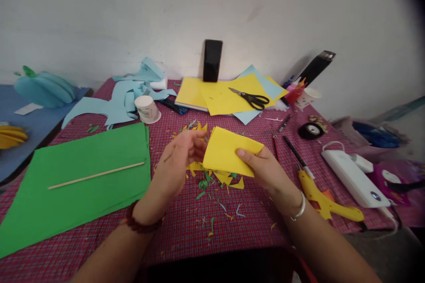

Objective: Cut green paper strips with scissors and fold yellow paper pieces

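Note:
A folded piece of yellow paper [226, 150] is held up over the middle of the table, its layers showing at the edges. My right hand [262, 166] grips it at the right end, thumb on top and the other fingers hidden behind. Close to the paper's left edge is my left hand [177, 159], fingers apart and slightly curled, with nothing seen in it. Below the hands lie yellow and green paper scraps [229, 180] on the red checked cloth [186, 239].
Green sheets [83, 203] with a wooden stick [96, 175] lie left. Behind are a paper cup [148, 109], scissors [252, 98] on yellow sheets [219, 104], and a phone [212, 60] against the wall. A yellow glue gun [327, 201] and white power strip [353, 179] are right.

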The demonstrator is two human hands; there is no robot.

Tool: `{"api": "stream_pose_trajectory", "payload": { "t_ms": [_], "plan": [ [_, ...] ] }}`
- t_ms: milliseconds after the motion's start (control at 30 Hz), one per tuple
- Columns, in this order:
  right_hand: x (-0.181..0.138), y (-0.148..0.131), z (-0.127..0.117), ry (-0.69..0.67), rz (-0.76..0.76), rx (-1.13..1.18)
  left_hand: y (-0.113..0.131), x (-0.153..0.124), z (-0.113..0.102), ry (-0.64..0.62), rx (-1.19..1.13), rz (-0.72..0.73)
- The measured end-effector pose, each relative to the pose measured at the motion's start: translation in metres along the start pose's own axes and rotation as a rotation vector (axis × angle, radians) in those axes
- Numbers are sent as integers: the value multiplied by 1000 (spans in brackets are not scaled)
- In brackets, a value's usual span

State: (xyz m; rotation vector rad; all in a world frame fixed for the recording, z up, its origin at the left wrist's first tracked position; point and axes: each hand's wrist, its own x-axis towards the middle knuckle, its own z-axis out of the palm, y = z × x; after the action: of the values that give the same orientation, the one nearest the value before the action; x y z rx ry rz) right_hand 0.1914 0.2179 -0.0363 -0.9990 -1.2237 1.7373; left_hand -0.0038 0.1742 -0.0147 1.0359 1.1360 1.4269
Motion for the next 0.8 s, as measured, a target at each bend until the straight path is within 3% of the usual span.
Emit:
{"api": "stream_pose_trajectory", "payload": {
  "t_ms": [100,267,433,500,633,800],
  "plan": [
    [0,0,1,-27,-1,-50,0,3,0,-141,-200,-199],
    [-1,-5,3,-91,-39,-162,-1,0,4,-256,-1,-149],
    [-1,-1,4,-157,-22,-137,-8,-3,10,-208,226,-66],
    [0,0,4,-148,-13,-112,-11,-4,11,-183,239,-106],
    [1,0,6,-144,12,-60,-14,-6,12,-159,46,-244],
    [5,0,8,-64,32,73,-12,-6,8,-239,-247,-224]
  ]
}}
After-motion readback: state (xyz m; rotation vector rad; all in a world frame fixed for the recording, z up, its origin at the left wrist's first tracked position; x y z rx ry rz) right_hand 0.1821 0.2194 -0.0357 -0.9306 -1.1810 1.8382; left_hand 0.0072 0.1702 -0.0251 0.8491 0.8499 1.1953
